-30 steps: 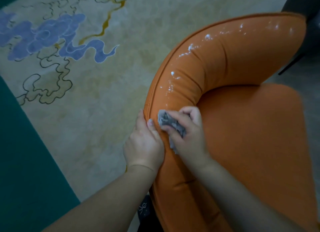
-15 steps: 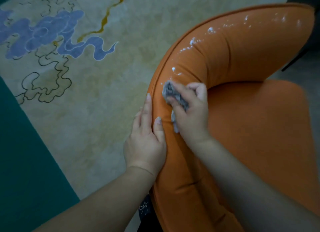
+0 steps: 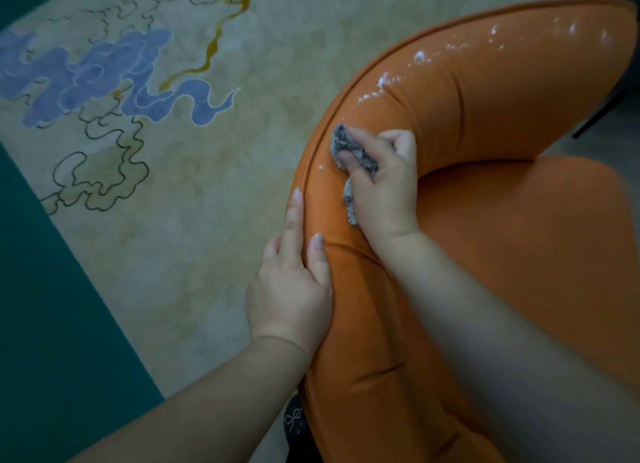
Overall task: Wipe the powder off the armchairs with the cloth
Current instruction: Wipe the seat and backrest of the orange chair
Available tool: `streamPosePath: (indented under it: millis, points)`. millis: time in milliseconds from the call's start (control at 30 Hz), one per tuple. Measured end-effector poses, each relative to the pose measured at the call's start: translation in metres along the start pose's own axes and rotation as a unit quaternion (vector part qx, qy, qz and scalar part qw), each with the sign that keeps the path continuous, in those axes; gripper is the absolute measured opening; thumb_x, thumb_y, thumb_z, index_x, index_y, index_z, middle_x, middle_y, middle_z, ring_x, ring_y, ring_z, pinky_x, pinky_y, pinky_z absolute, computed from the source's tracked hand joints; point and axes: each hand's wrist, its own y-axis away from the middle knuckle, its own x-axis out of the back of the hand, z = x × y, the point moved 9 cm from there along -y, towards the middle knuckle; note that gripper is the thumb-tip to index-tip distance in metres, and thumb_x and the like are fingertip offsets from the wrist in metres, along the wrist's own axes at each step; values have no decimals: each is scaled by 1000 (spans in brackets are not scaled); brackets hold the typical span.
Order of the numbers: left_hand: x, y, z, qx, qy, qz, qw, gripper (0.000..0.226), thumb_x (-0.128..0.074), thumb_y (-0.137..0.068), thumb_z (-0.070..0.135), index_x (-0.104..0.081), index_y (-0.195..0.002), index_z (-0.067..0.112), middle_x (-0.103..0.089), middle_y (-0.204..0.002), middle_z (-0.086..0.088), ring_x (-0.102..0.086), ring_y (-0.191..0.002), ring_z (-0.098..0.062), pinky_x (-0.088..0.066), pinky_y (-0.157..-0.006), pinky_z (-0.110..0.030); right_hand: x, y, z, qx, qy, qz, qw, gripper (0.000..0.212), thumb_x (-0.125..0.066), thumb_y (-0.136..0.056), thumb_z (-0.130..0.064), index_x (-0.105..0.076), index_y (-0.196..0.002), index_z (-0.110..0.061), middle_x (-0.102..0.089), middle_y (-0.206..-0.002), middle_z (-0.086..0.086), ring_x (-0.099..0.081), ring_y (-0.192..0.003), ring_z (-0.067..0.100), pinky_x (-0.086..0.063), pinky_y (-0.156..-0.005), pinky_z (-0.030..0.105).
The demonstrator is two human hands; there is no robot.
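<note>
Mid-wipe, the right hand (image 3: 382, 185) clamps its grip on the crumpled cloth (image 3: 349, 149), pressed to the armchair (image 3: 485, 254) backrest's curved top, while the left hand (image 3: 289, 282) rests flat-fingered along the outer edge; next, probably the powder (image 3: 419, 56) farther along the rim.

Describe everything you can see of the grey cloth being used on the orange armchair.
The cloth is a small grey rag, mottled and fuzzy-looking, crumpled into a wad. The right hand grips it, fingers curled over it, pressing it against the curved top of the orange armchair. One corner sticks out past the fingertips towards the white powder; another end hangs out below the palm. Much of it is hidden under the hand.
</note>
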Motion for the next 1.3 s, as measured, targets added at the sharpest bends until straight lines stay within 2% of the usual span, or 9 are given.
streamPosePath:
  millis: [267,467,567,667,800,933,1033,1167,1300]
  points:
    - [-1,0,0,-3,7,-7,1000,60,-14,-86,59,-6,-145,55,-49,-138,5,-56,-111,-24,-49,-83,-39,11,47,-19,35,-45,-58,997,35,-67,-83,-6,-65,-115,-20,-42,-97,9,-47,-85,-4,-35,-82,1]
    - [-1,1,-1,0,10,-4,1000,56,-19,-91,54,-5,-145,55,-48,-138,5,-54,-113,-21,-42,-81,-30,-3,-29,-4,-13,-6,19,1000,33,-65,-82,-13,-69,-114,-11,-39,-98,6,-48,-93,10,-32,-86,3]
    - [0,1,-1,-8,4,-3,1000,58,-18,-90,54,-7,-147,52,-49,-137,5,-55,-111,-22,-45,-80,-33,1,17,-18,15,-31,-24,999,29,-64,-84,-8,-68,-113,-15,-40,-97,8,-47,-85,-8,-32,-82,-1]
    - [0,0,0,-11,9,-1,1000,60,-16,-88,56,-9,-147,52,-50,-137,5,-55,-111,-22,-46,-82,-34,7,34,-20,49,-18,-66,996,31,-65,-84,-12,-68,-115,-15,-42,-97,6,-49,-91,12,-38,-87,11]
    - [2,1,1,-8,14,5,1000,57,-22,-92,52,-9,-147,51,-51,-135,4,-56,-110,-22,-46,-84,-34,0,-35,2,-8,19,4,1000,32,-63,-82,-16,-70,-113,-11,-40,-99,6,-52,-96,26,-37,-87,10]
    - [1,1,0,-10,10,8,1000,57,-21,-91,53,-11,-147,51,-53,-133,2,-58,-105,-25,-48,-80,-37,-9,-22,-7,5,-19,-7,1000,32,-64,-83,-13,-70,-114,-19,-38,-98,-5,-54,-88,22,-44,-88,17]
    - [1,-1,-2,-11,10,8,1000,60,-19,-88,55,-14,-148,49,-55,-131,0,-59,-104,-28,-50,-79,-40,-6,24,-26,59,-15,-67,996,36,-66,-81,-4,-69,-115,-16,-41,-95,2,-46,-87,8,-35,-86,6]
    - [0,0,1,-10,13,4,1000,60,-14,-87,58,-8,-146,53,-53,-131,3,-58,-104,-24,-49,-79,-37,-11,-21,-22,56,25,-50,997,30,-67,-79,-8,-72,-108,-11,-42,-95,8,-49,-90,19,-32,-82,2]
    - [1,1,0,-11,21,1,1000,61,-13,-86,59,-6,-146,53,-50,-137,6,-56,-110,-22,-48,-82,-36,-22,-28,-27,44,1,-57,997,31,-65,-81,-11,-71,-110,-18,-41,-96,8,-53,-93,14,-44,-82,14]
